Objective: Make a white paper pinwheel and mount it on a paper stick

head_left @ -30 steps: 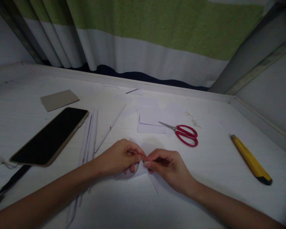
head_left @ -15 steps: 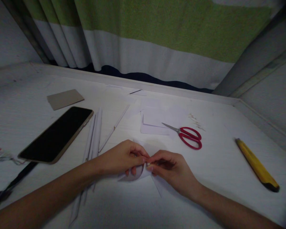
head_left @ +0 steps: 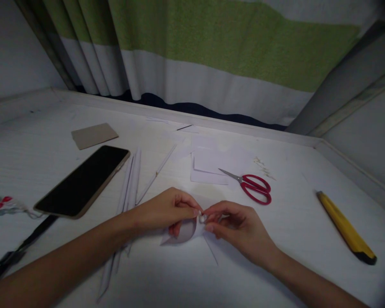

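Observation:
My left hand [head_left: 167, 210] and my right hand [head_left: 237, 229] meet just above the white table [head_left: 291, 231], fingertips pinched together on a small curled piece of white paper [head_left: 188, 231]. The paper bends round between them and its lower edge touches the table. A thin paper strip [head_left: 211, 252] lies under my right hand. Red-handled scissors [head_left: 255, 187] rest shut a short way behind my right hand, their blades on a stack of white paper sheets [head_left: 208, 164].
A black phone [head_left: 83, 180] lies face up at the left, with rolled paper sticks [head_left: 128, 192] beside it. A brown card [head_left: 94, 135] sits further back. A yellow utility knife [head_left: 346, 226] lies at the right. A striped curtain [head_left: 211, 64] hangs behind the table.
Both hands have stayed pinched on the paper and shifted slightly right in the picture. The view has tilted a little, so everything on the table sits lower and more to the right.

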Demonstrator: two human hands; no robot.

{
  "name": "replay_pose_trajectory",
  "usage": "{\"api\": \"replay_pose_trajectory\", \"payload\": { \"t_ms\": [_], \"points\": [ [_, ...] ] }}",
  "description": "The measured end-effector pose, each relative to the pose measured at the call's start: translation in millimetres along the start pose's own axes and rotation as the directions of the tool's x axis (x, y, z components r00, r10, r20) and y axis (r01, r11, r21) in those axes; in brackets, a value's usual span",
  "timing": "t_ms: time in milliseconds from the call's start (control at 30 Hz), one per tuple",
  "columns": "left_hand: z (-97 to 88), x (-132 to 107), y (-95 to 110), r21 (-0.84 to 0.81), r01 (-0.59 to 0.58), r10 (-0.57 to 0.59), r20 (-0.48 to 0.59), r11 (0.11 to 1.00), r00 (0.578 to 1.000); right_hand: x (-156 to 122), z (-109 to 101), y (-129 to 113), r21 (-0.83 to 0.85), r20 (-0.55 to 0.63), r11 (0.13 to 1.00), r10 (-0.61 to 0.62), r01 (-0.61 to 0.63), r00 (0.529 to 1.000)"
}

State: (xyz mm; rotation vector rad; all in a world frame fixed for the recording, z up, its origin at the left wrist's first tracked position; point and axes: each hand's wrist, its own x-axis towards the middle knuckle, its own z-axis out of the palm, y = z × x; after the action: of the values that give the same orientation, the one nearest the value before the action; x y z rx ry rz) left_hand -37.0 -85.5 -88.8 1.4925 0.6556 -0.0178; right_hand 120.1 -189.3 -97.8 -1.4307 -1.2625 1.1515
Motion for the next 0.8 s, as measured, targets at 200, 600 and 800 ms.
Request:
{"api": "replay_pose_trajectory", "payload": {
  "t_ms": [200, 600, 800],
  "points": [
    [0.4, -2.4, 3.1, 0.033, -0.004, 0.004, -0.003, 0.999, 1.000, 1.7, -2.2, -1.1, -0.069, 0.004, 0.996, -0.051, 0.051, 0.999],
    [-0.8, -2.2, 4.6, -0.010, -0.012, 0.012, 0.043, 1.000, 0.999, 0.6, -3.1, -1.6, -0.287, 0.018, 0.942, -0.175, 0.173, 0.984],
    [-0.4, -1.6, 1.2, -0.036, 0.004, -0.003, 0.021, 0.999, 1.000, 0.4, -3.2, -4.2, -0.315, 0.025, 0.931, -0.186, 0.185, 0.982]
  ]
}}
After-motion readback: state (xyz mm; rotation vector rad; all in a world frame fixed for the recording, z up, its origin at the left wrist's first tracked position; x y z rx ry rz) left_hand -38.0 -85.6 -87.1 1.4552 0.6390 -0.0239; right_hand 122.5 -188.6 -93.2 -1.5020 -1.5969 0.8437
